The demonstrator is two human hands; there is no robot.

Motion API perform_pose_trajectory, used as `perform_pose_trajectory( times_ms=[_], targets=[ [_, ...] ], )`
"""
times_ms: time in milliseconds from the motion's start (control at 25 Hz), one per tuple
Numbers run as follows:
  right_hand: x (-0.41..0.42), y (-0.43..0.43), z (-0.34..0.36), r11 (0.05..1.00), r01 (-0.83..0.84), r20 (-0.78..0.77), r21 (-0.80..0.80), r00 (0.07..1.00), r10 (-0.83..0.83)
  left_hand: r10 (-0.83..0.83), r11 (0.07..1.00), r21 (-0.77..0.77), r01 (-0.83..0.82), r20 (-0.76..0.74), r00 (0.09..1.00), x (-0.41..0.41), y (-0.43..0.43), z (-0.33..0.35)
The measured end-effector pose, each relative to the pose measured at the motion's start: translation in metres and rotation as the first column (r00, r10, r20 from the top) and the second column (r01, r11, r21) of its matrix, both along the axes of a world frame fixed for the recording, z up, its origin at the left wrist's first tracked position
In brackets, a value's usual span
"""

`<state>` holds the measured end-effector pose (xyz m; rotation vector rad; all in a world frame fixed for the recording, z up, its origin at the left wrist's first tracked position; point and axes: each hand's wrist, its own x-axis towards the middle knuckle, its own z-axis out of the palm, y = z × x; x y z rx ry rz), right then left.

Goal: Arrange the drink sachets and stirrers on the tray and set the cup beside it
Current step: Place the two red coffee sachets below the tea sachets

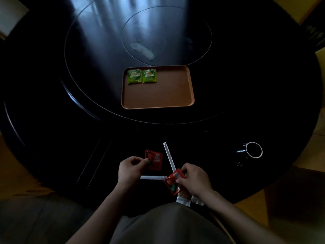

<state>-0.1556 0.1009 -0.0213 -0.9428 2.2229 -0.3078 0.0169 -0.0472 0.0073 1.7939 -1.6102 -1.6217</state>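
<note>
A brown tray [167, 95] sits mid-table with two green tea sachets [141, 76] side by side in its far-left corner. Near the front edge, my left hand [129, 170] pinches a red sachet [155, 160] lying on the table. My right hand [194, 179] grips another red sachet [173, 182], lifted and tilted. Two white wrapped stirrers lie between my hands: one slanting [168, 155], one flat [153, 177]. Pale sachets [183, 199] poke out beneath my right hand. A dark cup [253, 150] with a white rim stands to the right.
The round black table [52, 120] has a raised turntable ring under the tray and an inner circle [167, 34] with a smudge behind it. The table's front edge is close to my body. Yellowish floor shows at both sides.
</note>
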Motion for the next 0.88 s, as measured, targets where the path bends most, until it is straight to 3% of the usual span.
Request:
perform_pose_trajectory(
  times_ms=[120,200,320,560,880],
  targets=[
    [-0.012,0.0,0.009,0.998,0.067,0.232,0.009,0.97,-0.068,0.022,1.0,0.02,-0.021,-0.062,0.998,0.0,0.0,0.004],
    [-0.018,-0.003,0.021,0.992,0.12,0.353,-0.024,0.93,-0.104,0.08,0.992,0.111,-0.066,-0.131,0.988,0.001,-0.003,0.006],
    [-0.025,-0.012,0.04,0.975,0.2,0.406,-0.098,0.902,-0.145,0.165,0.964,0.246,-0.106,-0.235,0.958,0.002,-0.007,0.013],
    [-0.038,-0.052,0.065,0.92,0.336,0.462,-0.201,0.861,-0.214,0.229,0.95,0.278,-0.142,-0.314,0.921,-0.004,-0.032,0.026],
    [-0.089,-0.141,0.078,0.87,0.379,0.355,-0.316,0.898,-0.262,0.279,0.955,-0.017,-0.295,-0.282,0.918,-0.047,-0.124,0.045]
  ],
)
